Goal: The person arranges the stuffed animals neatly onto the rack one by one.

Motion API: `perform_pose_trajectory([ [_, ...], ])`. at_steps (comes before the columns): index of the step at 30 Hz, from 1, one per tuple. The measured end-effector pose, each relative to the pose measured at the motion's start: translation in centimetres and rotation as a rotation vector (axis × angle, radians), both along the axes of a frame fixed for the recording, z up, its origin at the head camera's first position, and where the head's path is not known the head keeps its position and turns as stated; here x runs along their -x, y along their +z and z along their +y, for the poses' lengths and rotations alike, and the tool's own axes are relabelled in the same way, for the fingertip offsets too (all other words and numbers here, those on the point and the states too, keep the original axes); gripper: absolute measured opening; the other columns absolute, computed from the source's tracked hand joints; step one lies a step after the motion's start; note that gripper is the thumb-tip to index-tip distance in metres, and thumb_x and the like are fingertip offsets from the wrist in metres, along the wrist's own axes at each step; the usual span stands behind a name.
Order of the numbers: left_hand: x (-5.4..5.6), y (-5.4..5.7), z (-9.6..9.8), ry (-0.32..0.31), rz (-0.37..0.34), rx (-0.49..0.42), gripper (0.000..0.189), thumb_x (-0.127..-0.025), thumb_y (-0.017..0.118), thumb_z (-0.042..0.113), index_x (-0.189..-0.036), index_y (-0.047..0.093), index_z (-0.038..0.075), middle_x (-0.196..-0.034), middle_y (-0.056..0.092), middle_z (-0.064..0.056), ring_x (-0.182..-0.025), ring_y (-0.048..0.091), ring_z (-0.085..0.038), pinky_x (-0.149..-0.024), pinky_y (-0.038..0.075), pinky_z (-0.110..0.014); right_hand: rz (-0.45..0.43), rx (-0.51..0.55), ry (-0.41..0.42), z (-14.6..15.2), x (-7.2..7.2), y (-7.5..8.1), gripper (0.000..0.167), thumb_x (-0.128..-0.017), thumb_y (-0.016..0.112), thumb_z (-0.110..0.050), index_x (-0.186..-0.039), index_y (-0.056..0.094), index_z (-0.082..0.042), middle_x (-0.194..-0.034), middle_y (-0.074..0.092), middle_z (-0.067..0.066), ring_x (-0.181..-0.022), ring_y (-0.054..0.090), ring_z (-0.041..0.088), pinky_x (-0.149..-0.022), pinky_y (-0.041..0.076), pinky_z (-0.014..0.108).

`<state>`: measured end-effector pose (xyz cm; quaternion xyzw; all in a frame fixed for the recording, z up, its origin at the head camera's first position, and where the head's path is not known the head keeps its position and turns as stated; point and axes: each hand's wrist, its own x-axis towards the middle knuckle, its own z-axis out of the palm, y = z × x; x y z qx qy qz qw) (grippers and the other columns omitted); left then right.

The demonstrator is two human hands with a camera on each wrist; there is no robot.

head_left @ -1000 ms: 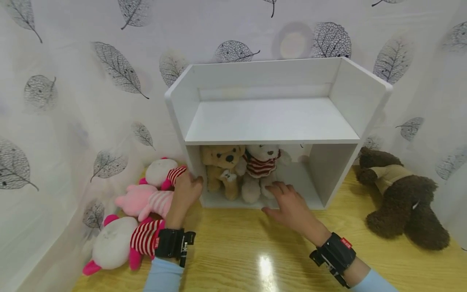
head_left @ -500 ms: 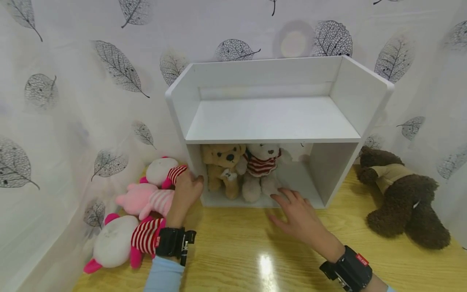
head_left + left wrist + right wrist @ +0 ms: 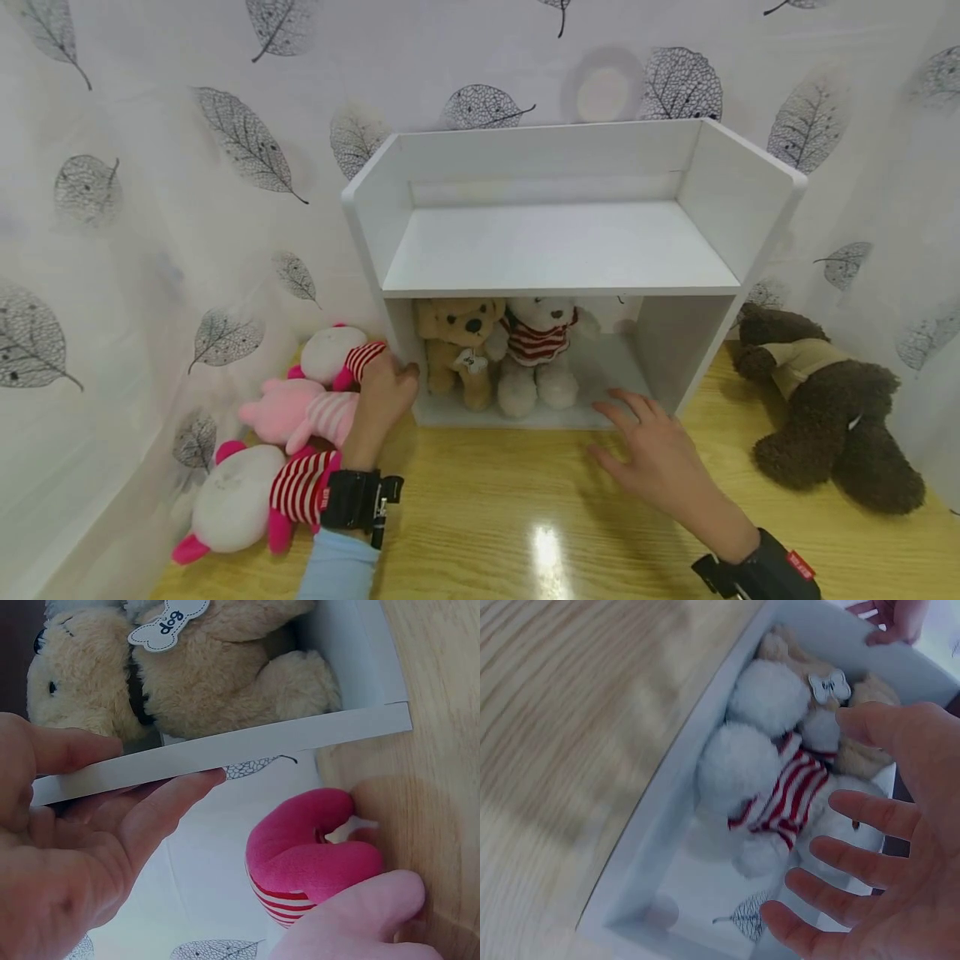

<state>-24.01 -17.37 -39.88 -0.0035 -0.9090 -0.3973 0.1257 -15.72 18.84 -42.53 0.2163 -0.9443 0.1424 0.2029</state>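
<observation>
A white two-tier shelf unit stands on the wooden table. My left hand grips the front edge of its left side panel, thumb inside and fingers outside in the left wrist view. In the lower compartment sits a tan plush dog with a bone-shaped tag. Beside it is a white plush toy in a red-striped sweater. My right hand, fingers spread and holding nothing, hovers at the lower compartment's front edge, right of the white plush's feet.
Left of the shelf lie two white-headed plush toys in red stripes and a pink plush between them. At the right, a dark brown plush bear lies on the table. A leaf-print curtain hangs behind.
My right hand has drawn away from the white plush toy's feet and moved right. My left hand stays on the side panel.
</observation>
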Motion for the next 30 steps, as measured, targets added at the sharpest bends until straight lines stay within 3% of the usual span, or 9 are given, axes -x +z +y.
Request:
perform_pose_trajectory([
  [6, -0.1, -0.2, 0.0, -0.004, 0.015, 0.004, 0.044, -0.089, 0.054, 0.012, -0.052, 0.030, 0.014, -0.054, 0.022, 0.008, -0.054, 0.022, -0.013, -0.049, 0.025, -0.030, 0.045, 0.012, -0.031, 1.5, -0.3, 0.3, 0.051, -0.079, 0.086, -0.033, -0.124, 0.069, -0.014, -0.133, 0.062, 0.016, -0.111, 0.065, 0.042, -0.073, 0.055, 0.059],
  [13, -0.1, 0.0, 0.1, -0.011, -0.017, 0.004, 0.044, -0.091, 0.053, 0.013, -0.053, 0.032, 0.013, -0.054, 0.026, 0.006, -0.052, 0.025, -0.014, -0.050, 0.027, -0.030, 0.097, 0.046, -0.047, 3.1, -0.7, 0.3, 0.051, -0.074, 0.088, -0.027, -0.120, 0.071, -0.011, -0.128, 0.065, 0.019, -0.105, 0.067, 0.044, -0.067, 0.056, 0.056],
  [16, -0.2, 0.0, 0.2, -0.006, -0.020, 0.006, 0.043, -0.091, 0.054, 0.013, -0.054, 0.032, 0.013, -0.056, 0.026, 0.005, -0.053, 0.026, -0.015, -0.051, 0.029, -0.031, 0.104, 0.057, -0.064, 3.9, -1.0, 0.4, 0.050, -0.074, 0.088, -0.025, -0.118, 0.072, -0.010, -0.126, 0.066, 0.019, -0.090, 0.070, 0.039, -0.057, 0.054, 0.045],
  [18, -0.1, 0.0, 0.2, -0.004, -0.020, 0.004, 0.044, -0.091, 0.054, 0.013, -0.053, 0.032, 0.013, -0.055, 0.025, 0.006, -0.053, 0.025, -0.015, -0.050, 0.028, -0.031, 0.094, 0.054, -0.091, 4.4, -1.2, 0.6, 0.049, -0.074, 0.088, -0.024, -0.118, 0.072, -0.010, -0.127, 0.066, 0.019, -0.076, 0.068, 0.031, -0.049, 0.047, 0.034],
  [21, -0.1, -0.1, 0.2, -0.002, -0.016, -0.002, 0.044, -0.091, 0.055, 0.013, -0.053, 0.032, 0.013, -0.054, 0.025, 0.006, -0.052, 0.025, -0.014, -0.049, 0.028, -0.031, 0.078, 0.045, -0.137, 5.2, -1.4, 1.0, 0.048, -0.075, 0.087, -0.025, -0.119, 0.072, -0.011, -0.127, 0.066, 0.020, -0.068, 0.065, 0.028, -0.044, 0.036, 0.027],
  [30, 0.1, -0.2, 0.0, -0.002, 0.028, 0.008, 0.040, -0.089, 0.056, 0.011, -0.056, 0.033, 0.012, -0.056, 0.028, 0.004, -0.054, 0.028, -0.016, -0.051, 0.031, -0.032, 0.067, 0.050, -0.218, 7.5, -1.8, 0.8, 0.047, -0.077, 0.086, -0.027, -0.119, 0.073, -0.010, -0.128, 0.065, 0.023, -0.094, 0.067, 0.048, -0.055, 0.051, 0.053],
])
